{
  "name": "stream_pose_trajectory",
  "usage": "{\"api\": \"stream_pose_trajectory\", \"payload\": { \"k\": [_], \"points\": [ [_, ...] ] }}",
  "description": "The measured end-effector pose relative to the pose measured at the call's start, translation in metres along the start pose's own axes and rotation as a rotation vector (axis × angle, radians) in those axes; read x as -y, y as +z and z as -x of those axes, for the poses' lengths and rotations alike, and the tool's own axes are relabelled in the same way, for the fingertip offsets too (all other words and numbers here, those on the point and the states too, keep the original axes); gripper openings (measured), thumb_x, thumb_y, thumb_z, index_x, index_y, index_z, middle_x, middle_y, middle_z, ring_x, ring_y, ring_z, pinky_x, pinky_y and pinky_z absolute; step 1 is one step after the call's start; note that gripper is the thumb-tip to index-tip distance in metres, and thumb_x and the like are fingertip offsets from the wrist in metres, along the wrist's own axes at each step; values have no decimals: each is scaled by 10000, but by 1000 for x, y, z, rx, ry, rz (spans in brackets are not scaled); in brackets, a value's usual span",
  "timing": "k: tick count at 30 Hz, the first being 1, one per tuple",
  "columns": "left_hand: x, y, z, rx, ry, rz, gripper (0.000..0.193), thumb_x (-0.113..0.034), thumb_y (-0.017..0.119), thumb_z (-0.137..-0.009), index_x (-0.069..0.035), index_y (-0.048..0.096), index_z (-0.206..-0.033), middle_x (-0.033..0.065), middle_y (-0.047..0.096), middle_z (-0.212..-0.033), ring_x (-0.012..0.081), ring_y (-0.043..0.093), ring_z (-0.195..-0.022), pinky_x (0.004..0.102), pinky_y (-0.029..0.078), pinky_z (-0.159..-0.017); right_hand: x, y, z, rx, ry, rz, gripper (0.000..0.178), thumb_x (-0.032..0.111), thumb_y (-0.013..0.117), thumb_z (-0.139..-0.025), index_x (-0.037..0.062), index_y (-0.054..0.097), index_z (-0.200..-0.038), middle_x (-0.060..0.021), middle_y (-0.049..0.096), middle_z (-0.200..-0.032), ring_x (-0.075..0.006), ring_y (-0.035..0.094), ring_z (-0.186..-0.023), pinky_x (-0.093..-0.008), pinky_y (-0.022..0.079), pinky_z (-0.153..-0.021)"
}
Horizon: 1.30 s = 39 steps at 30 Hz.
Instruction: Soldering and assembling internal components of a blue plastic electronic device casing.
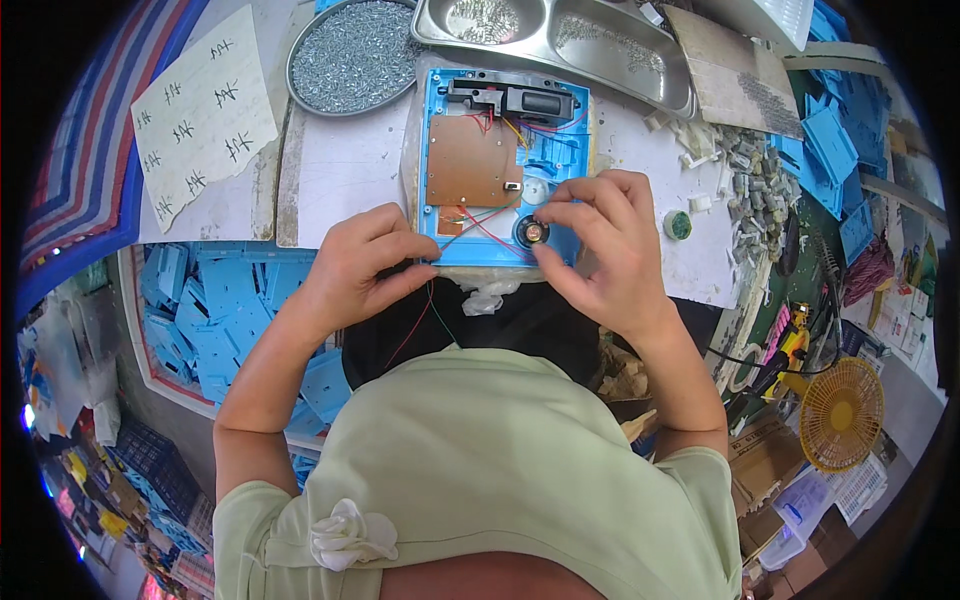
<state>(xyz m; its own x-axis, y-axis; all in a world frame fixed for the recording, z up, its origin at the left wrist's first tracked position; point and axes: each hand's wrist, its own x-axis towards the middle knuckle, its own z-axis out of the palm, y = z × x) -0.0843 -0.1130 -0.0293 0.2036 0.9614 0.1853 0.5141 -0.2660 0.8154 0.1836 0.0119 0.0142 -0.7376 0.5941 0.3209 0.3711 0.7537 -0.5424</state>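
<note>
A light blue plastic casing (pixel 556 152) lies in front of me on a plastic-wrapped pad. In it are a brown circuit board (pixel 468 160) and a black mechanism (pixel 540 103) along the far edge. My right hand (pixel 612 240) grips a small round speaker (pixel 534 234), black-rimmed with a copper-coloured centre, between thumb and fingers at the casing's near right. At the near left corner, my left hand (pixel 368 262) pinches thin wires (pixel 430 290); red and green ends hang below it over my lap. More red and green wires cross the casing toward the speaker.
A round metal tray (pixel 352 58) of screws and a steel compartment tray (pixel 612 50) with small metal parts stand at the back. Grey metal pieces (pixel 755 175) heap at the right, near a small green roll (pixel 677 225). Blue plastic parts (pixel 215 310) fill a bin at left.
</note>
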Motion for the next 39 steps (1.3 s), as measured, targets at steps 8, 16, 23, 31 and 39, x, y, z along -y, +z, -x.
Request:
{"api": "stream_pose_trajectory", "payload": {
  "k": [8,16,23,31,39],
  "points": [
    [-7,-14,-8,95,58,-114,288,-93,853,-750,-89,727,-1008,79,586,-798,268,591,-688,391,450,-582,-26,-28,-7,71,44,-265,185,95,791,-788,97,737,-965,-59,694,-1005,-307,616,-983,-416,516,-833],
    [-50,-61,-74,461,-26,-111,224,-114,794,-817,-62,719,-1021,107,639,-861,295,650,-775,383,503,-665,-106,-42,-7,39,427,572,168,205,728,-879,87,732,-999,-138,711,-749,-356,706,-694,-474,544,-640],
    [-3,-15,-240,42,336,-590,136,-139,732,-867,-23,692,-923,133,675,-858,344,663,-803,414,544,-731,-75,-66,-6,23,456,87,134,141,688,-844,65,690,-954,-146,717,-737,-343,698,-631,-423,540,-600],
    [33,46,-309,-37,341,-735,128,-112,636,-842,-29,728,-874,167,743,-896,375,727,-872,465,597,-794,-70,-82,38,-156,549,-224,159,1,665,-786,7,668,-944,-68,662,-809,-134,614,-698,-276,495,-652],
    [-32,-2,-246,44,83,-85,78,-62,685,-909,-9,707,-962,-4,641,-781,71,608,-742,232,512,-693,-59,-72,1,-388,432,-433,289,32,814,-784,-20,690,-1040,-59,718,-969,-128,651,-785,-276,531,-715]
  ]
}}
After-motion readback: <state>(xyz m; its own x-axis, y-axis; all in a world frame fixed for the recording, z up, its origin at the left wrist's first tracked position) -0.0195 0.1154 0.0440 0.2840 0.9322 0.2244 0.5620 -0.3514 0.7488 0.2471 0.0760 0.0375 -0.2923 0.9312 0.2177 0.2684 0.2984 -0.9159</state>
